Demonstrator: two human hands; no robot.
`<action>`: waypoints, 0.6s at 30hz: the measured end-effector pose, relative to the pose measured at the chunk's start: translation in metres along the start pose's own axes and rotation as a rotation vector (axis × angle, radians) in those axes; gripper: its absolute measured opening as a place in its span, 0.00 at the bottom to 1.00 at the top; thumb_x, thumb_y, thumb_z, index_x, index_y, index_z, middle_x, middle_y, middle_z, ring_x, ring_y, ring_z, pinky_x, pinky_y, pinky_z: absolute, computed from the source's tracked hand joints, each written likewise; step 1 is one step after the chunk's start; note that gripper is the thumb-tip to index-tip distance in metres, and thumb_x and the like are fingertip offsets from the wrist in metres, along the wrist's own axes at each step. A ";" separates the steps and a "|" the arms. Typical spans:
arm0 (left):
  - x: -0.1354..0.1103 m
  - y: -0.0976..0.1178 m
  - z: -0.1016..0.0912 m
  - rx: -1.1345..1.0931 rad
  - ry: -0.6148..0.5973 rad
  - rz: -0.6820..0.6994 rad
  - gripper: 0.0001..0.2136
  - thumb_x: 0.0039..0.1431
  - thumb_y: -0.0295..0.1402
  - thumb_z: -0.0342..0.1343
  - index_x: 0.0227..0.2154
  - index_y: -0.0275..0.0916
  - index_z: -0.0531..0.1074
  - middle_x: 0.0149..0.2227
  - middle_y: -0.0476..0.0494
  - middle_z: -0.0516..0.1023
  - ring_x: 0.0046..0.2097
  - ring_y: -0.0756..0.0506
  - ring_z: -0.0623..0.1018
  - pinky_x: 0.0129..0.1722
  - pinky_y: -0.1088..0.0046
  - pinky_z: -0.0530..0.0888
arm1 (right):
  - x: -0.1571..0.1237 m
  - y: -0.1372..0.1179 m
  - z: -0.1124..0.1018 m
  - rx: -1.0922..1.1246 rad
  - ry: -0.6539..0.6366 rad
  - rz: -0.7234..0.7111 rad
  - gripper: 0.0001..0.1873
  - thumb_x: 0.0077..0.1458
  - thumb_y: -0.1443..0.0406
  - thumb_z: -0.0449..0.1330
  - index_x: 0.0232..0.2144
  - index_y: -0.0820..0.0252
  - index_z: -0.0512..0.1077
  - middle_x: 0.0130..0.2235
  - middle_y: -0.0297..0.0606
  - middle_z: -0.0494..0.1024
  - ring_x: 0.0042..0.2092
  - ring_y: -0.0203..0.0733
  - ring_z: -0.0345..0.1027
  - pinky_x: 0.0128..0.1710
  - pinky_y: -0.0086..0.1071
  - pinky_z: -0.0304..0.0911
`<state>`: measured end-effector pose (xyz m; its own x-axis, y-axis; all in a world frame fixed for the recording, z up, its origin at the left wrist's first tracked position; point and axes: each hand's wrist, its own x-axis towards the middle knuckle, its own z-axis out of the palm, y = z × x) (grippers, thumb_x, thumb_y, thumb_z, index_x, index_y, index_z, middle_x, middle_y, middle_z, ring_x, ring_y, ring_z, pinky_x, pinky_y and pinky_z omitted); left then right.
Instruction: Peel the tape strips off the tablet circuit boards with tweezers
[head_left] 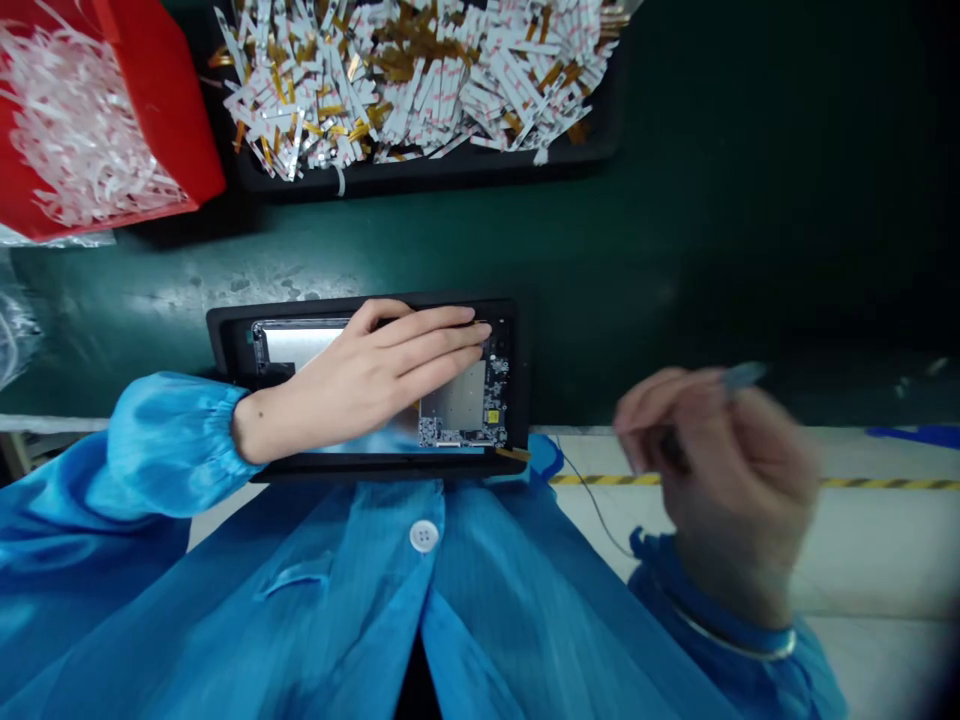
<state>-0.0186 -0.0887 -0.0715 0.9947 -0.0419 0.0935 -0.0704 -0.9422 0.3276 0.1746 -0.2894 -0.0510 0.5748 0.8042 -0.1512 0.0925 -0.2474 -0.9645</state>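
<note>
A tablet-like device with its inside exposed lies in a black tray [367, 466] at the table's front edge. Its circuit board [499, 385] and a silvery metal shield [457, 400] show at the right end. My left hand [382, 370] rests flat across the device, fingers stretched together and tips at the board's upper part; it covers much of the middle. Off to the right, apart from the tray, my right hand [720, 450] is closed and smeared by motion. A small greyish tip [744, 375] sticks out above its fingers; what it belongs to is unclear.
Behind the tray stands a black bin [427, 172] heaped with white strips and amber flex pieces. A red bin [165, 90] of clear plastic strips is at the upper left, with clear plastic wrap [15, 325] below it. The green tabletop [720, 220] extends right.
</note>
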 end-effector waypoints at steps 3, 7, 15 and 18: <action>0.000 -0.004 0.000 -0.118 0.037 -0.003 0.16 0.71 0.25 0.43 0.58 0.36 0.63 0.60 0.43 0.72 0.64 0.46 0.68 0.56 0.66 0.64 | -0.039 0.007 0.011 -0.216 -0.095 0.148 0.08 0.62 0.64 0.60 0.29 0.59 0.72 0.23 0.28 0.68 0.21 0.27 0.61 0.21 0.24 0.59; 0.000 -0.008 0.001 -0.194 0.124 -0.065 0.17 0.69 0.23 0.44 0.58 0.35 0.63 0.59 0.39 0.72 0.61 0.46 0.72 0.54 0.70 0.68 | -0.065 0.021 0.039 -0.204 0.077 0.206 0.06 0.57 0.63 0.64 0.32 0.59 0.72 0.21 0.25 0.67 0.19 0.28 0.61 0.19 0.24 0.58; 0.009 0.004 -0.001 0.339 0.092 0.157 0.10 0.71 0.24 0.44 0.48 0.33 0.69 0.54 0.38 0.78 0.56 0.43 0.76 0.48 0.66 0.72 | -0.071 0.035 0.055 -0.195 0.257 0.113 0.07 0.53 0.64 0.67 0.30 0.58 0.73 0.22 0.27 0.70 0.20 0.31 0.62 0.19 0.27 0.59; 0.013 0.004 -0.004 0.278 0.091 0.160 0.11 0.71 0.24 0.42 0.46 0.34 0.69 0.51 0.39 0.79 0.54 0.43 0.77 0.47 0.66 0.72 | -0.074 0.039 0.057 -0.239 0.305 -0.003 0.05 0.53 0.67 0.67 0.30 0.58 0.74 0.26 0.30 0.70 0.24 0.32 0.64 0.22 0.29 0.62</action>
<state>-0.0064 -0.0917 -0.0656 0.9611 -0.1788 0.2104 -0.1899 -0.9812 0.0336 0.0894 -0.3275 -0.0894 0.7863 0.6163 -0.0424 0.2610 -0.3936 -0.8814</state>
